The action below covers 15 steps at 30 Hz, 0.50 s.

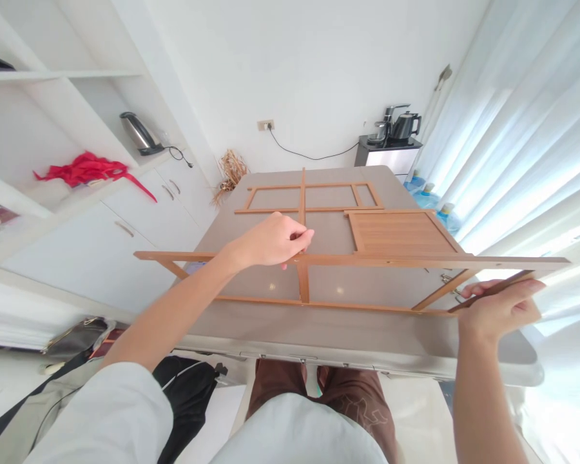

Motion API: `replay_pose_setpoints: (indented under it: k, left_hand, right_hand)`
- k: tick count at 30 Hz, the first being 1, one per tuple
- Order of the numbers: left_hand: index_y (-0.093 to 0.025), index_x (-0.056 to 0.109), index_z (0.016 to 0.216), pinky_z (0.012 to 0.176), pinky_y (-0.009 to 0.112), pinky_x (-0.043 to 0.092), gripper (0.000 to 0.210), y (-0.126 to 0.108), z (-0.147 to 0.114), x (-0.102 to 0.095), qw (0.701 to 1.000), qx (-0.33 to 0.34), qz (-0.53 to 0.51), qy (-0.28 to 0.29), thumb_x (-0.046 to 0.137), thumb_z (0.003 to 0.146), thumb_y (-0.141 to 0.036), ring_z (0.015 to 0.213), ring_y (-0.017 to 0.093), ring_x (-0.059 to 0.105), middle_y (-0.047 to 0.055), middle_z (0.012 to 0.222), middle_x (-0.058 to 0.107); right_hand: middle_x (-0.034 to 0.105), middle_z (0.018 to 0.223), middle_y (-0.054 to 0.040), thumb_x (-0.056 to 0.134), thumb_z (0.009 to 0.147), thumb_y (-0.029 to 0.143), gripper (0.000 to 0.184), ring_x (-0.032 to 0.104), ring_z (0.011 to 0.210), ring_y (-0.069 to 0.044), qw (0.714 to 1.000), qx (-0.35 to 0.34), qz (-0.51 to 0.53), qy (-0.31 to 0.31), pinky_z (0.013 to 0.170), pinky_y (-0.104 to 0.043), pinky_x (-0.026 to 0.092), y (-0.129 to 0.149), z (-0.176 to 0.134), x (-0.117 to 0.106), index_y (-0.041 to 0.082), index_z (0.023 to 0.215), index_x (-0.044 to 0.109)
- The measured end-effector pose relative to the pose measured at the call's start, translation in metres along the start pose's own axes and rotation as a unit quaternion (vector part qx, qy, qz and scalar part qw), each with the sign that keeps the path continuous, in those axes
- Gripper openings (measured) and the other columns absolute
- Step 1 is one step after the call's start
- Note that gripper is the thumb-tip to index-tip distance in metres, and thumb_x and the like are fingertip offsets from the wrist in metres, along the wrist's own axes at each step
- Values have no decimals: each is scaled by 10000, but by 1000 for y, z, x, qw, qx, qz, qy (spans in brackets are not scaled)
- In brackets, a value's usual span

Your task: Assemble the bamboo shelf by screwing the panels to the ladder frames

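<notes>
A long wooden frame stands on edge across the near part of the table, its slats reaching down to a lower rail. My left hand is closed at the middle of the upper rail, fingers curled in a pinch; what they hold, if anything, is hidden. A thin wooden bar runs away from just beyond that hand, over a second wooden frame lying flat. At the right end, my right hand wraps round the end piece of the standing frame. A wooden panel lies behind it.
The grey table has rounded corners. Metal hardware lies near the right hand. Left are white shelves with a kettle and red cloth. A small stand and water jugs stand at the back right.
</notes>
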<state>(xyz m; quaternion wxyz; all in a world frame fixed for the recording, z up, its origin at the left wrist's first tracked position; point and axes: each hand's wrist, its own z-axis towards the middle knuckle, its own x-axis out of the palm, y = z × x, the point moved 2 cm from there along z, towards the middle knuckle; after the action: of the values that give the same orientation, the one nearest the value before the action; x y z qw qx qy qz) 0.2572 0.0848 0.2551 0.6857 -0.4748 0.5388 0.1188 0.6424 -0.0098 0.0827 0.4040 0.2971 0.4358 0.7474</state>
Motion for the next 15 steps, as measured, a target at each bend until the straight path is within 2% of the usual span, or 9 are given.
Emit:
replay_pose_setpoints:
  k: [2, 6, 11, 12, 14, 15]
  left_hand:
    - [-203, 530, 651, 499, 261, 362, 478, 2, 0, 0, 1000, -16, 4, 0, 401, 1025, -472, 423, 118, 639, -66, 475, 466]
    - [-217, 583, 681, 510, 262, 365, 477, 5, 2, 0, 999, -36, 19, 4, 409, 1014, -510, 434, 125, 644, -69, 481, 434]
    - [-232, 612, 714, 513, 265, 357, 500, 6, 1, 0, 997, -66, 36, 11, 394, 1012, -569, 481, 147, 680, -67, 492, 426]
    - [-233, 620, 721, 518, 266, 360, 505, 6, 1, 0, 997, -73, 40, 10, 394, 1010, -581, 490, 152, 685, -67, 493, 436]
    - [-233, 636, 733, 542, 267, 373, 515, 6, 0, 0, 996, -78, 44, 8, 400, 1005, -602, 506, 162, 693, -67, 492, 455]
    - [-233, 642, 739, 557, 268, 381, 520, 6, 1, 0, 996, -78, 46, 7, 402, 1003, -611, 514, 166, 697, -67, 497, 466]
  right_hand:
    - [454, 531, -26, 347, 980, 740, 613, 513, 481, -194, 999, 13, 1, -35, 486, -381, 407, -1, 0, -7, 264, 629, 507]
    - [531, 559, -25, 347, 962, 778, 653, 589, 534, -195, 998, 51, -14, 15, 552, -360, 501, -6, 5, -18, 232, 681, 571]
    - [616, 661, -53, 66, 946, 819, 814, 655, 651, -199, 988, 103, -33, 111, 694, -378, 574, -20, 33, -31, 236, 747, 597]
    - [630, 687, -52, 109, 950, 819, 788, 660, 666, -194, 985, 112, -44, 127, 703, -375, 579, -24, 41, -35, 233, 765, 603]
    - [672, 758, -45, 422, 943, 769, 609, 663, 689, -182, 974, 130, -82, 167, 689, -351, 579, -31, 59, -41, 212, 825, 640]
    - [691, 795, -40, 585, 919, 684, 499, 662, 695, -171, 965, 140, -107, 195, 674, -334, 575, -34, 67, -42, 194, 865, 663]
